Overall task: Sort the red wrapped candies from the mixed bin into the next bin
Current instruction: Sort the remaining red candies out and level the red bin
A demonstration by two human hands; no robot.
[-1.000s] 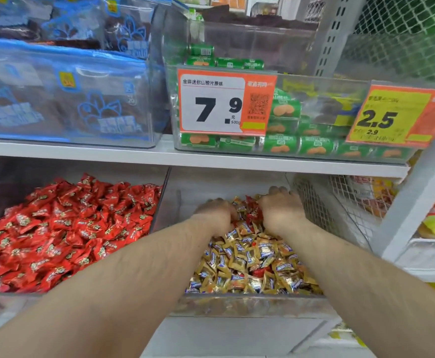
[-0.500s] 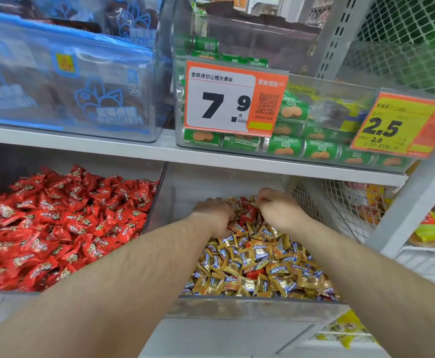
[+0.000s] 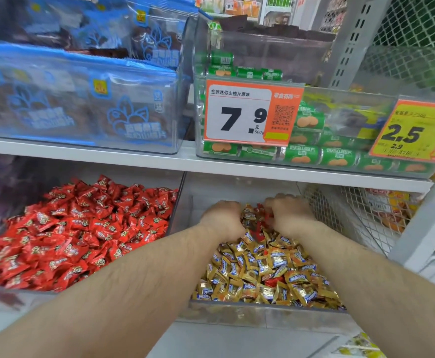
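Glossy foil red wrapped candies (image 3: 82, 228), clear smooth plastic mixed bin (image 3: 262, 315)

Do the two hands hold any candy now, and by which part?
It cannot be told: the left hand and right hand dig, fingers curled down, into the gold and red wrapped candies, hiding any grip.

One camera only, worn on my head, and it looks forward and down along my forearms at the shelf in front of me. My left hand (image 3: 222, 217) and right hand (image 3: 290, 214) sit mid-frame at the back of the mixed bin (image 3: 262, 315). The wide lens bends the upper shelf (image 3: 159, 161) and takes in bins either side.
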